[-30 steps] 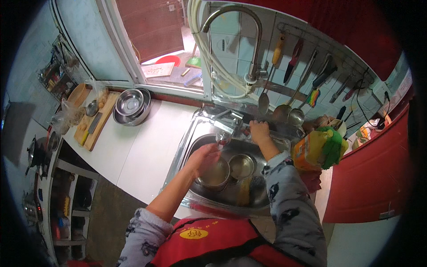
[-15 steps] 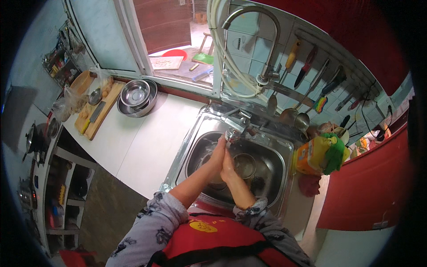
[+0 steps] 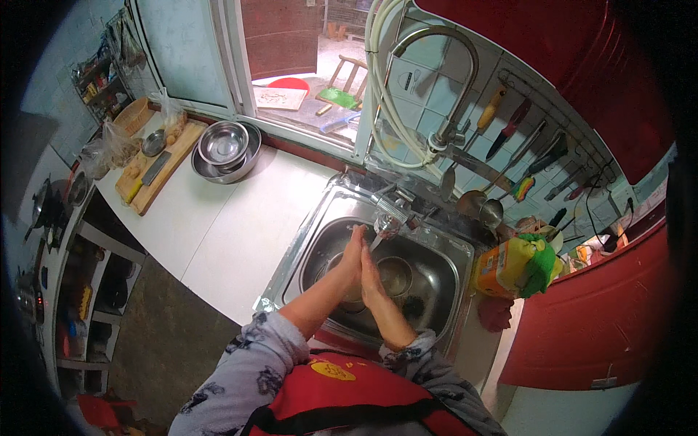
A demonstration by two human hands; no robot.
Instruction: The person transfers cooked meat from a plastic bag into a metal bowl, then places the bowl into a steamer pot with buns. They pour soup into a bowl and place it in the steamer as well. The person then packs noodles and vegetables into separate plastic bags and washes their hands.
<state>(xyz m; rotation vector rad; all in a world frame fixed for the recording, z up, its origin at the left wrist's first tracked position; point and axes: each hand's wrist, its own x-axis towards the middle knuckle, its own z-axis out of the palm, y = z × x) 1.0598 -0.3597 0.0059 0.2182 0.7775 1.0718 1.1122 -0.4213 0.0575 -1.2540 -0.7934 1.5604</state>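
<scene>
My left hand (image 3: 353, 256) and my right hand (image 3: 370, 280) are pressed palm to palm over the steel sink (image 3: 443, 254), fingers straight and pointing up at the low tap spout (image 3: 391, 213). Water runs from the spout onto the fingertips. Neither hand holds anything. Below the hands, round steel bowls (image 3: 396, 275) lie in the sink basin, partly hidden by my forearms.
A tall curved tap (image 3: 452, 80) and white hoses (image 3: 385, 109) rise behind the sink. Stacked steel bowls (image 3: 225, 149) and a wooden board with a knife (image 3: 155, 169) sit on the white counter (image 3: 225, 225). Utensils (image 3: 509, 145) hang on the wall; a yellow-green pack (image 3: 520, 265) stands to the right.
One second ago my hands were apart, the right up by the tap and the left in the basin. They have come together under the running water.
</scene>
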